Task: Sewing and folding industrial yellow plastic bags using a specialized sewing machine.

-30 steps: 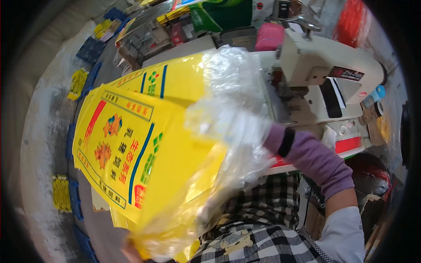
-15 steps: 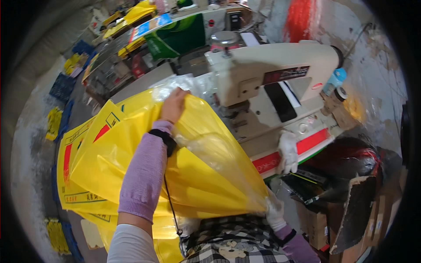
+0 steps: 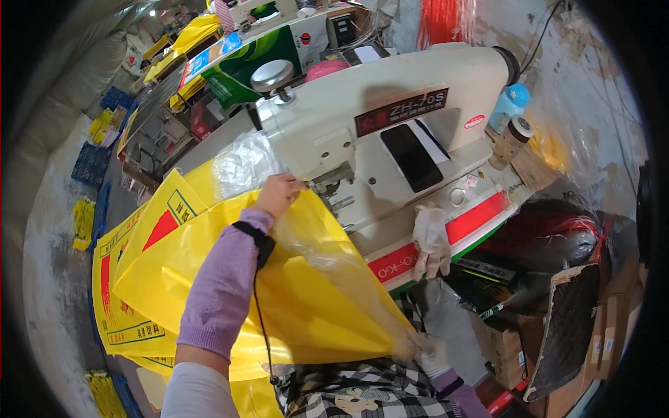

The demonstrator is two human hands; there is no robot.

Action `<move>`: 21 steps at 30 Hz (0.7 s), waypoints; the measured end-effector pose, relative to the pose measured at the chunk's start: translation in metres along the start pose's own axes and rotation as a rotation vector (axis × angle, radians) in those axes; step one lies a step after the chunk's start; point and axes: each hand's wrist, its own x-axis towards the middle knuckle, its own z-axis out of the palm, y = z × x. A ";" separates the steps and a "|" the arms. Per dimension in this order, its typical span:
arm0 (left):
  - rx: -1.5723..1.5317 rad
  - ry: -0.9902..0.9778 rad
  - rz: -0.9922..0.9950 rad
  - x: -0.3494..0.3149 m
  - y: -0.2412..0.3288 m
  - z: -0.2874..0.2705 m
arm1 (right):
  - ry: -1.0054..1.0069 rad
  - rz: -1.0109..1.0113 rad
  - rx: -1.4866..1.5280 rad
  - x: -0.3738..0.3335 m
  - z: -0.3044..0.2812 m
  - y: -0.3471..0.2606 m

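Note:
A large yellow printed plastic bag (image 3: 209,265) is stretched across in front of me, its far end piled on more yellow bags at the left. My bare left hand (image 3: 277,196) pinches its upper corner right beside the needle area of a cream sewing machine (image 3: 313,125). A clear plastic liner (image 3: 327,259) shows along the bag's slanting right edge. Low at the right, my white-gloved right hand (image 3: 431,352) is closed on the bag's near corner; its fingers are slightly blurred. Crumpled clear plastic (image 3: 244,164) lies just beyond the left hand.
A black phone (image 3: 411,157) rests on the machine bed. An empty white glove (image 3: 432,240) hangs over the table's red front edge. Behind stand a lidded cup (image 3: 512,141) and a blue container (image 3: 512,101). Cardboard boxes (image 3: 505,348) sit at the lower right.
The view has shifted, with the machine now farther left in it. My left hand has brought the bag's upper corner closer to the needle area. Both hands keep hold of the bag.

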 end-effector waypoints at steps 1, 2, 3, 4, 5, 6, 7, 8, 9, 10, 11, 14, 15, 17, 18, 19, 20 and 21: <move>0.007 0.020 -0.019 -0.006 0.007 -0.013 | 0.023 0.001 0.083 0.005 0.000 -0.006; 0.001 0.040 -0.028 -0.007 0.012 -0.018 | 0.032 0.016 0.084 -0.002 -0.006 -0.016; 0.002 0.033 -0.012 -0.012 0.012 -0.024 | -0.018 0.239 0.337 -0.009 -0.014 -0.031; -0.002 -0.093 0.009 -0.016 0.012 -0.031 | -0.067 0.459 0.592 -0.013 -0.019 -0.042; -0.001 -0.215 0.022 -0.018 0.011 -0.035 | -0.060 0.458 0.598 -0.015 -0.022 -0.045; 0.005 -0.216 0.029 -0.015 0.008 -0.034 | -0.105 0.338 0.468 -0.016 -0.027 -0.045; 0.006 -0.131 0.072 -0.012 0.003 -0.032 | -0.149 0.217 0.335 -0.016 -0.030 -0.046; -0.003 -0.050 0.113 -0.011 0.002 -0.025 | -0.195 0.106 0.199 -0.019 -0.031 -0.045; 0.188 -0.094 0.032 -0.004 0.014 -0.028 | -0.308 0.107 0.111 -0.007 -0.027 -0.047; 0.184 -0.099 0.035 -0.004 0.030 -0.027 | -0.307 0.114 0.114 0.006 -0.024 -0.057; 0.436 -0.064 0.062 -0.004 0.057 -0.027 | -0.267 0.032 0.126 0.022 -0.018 -0.070; -0.374 -0.546 0.001 -0.032 0.155 -0.051 | -0.119 -0.185 0.183 0.052 0.008 -0.089; -0.367 -0.541 -0.018 -0.052 0.155 -0.052 | -0.118 -0.153 0.191 0.071 0.000 -0.113; -0.248 -0.498 0.206 -0.099 0.132 -0.049 | -0.096 -0.145 0.162 0.117 -0.005 -0.148; -0.188 -0.474 0.313 -0.124 0.114 -0.045 | -0.078 -0.173 0.127 0.137 0.004 -0.153; -0.131 -0.447 0.432 -0.144 0.092 -0.042 | -0.022 -0.225 0.054 0.158 0.014 -0.155; -0.215 -0.232 0.330 -0.158 0.037 -0.063 | 0.030 -0.304 0.004 0.177 0.024 -0.165; 0.595 -0.624 -0.003 -0.096 0.054 -0.105 | 0.089 -0.269 -0.053 0.200 0.031 -0.159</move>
